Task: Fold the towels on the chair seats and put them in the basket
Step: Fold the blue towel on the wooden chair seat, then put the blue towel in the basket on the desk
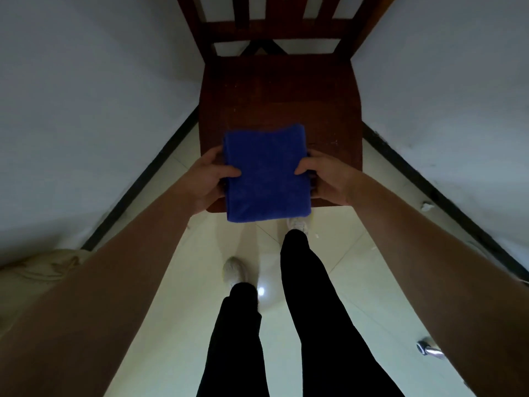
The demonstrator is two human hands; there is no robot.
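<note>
A blue towel (267, 173), folded into a thick rectangle, is held over the front edge of a dark wooden chair seat (280, 98). My left hand (210, 180) grips its left side with the thumb on top. My right hand (323, 179) grips its right side the same way. The towel's near end reaches past the seat's front edge. No basket is in view.
The chair stands in a corner between two white walls with dark baseboards (143, 181). A beige bundle (37, 267) lies at the left edge. My legs and white shoes (234, 272) stand on the pale tiled floor. A small metal object (428, 348) lies at the lower right.
</note>
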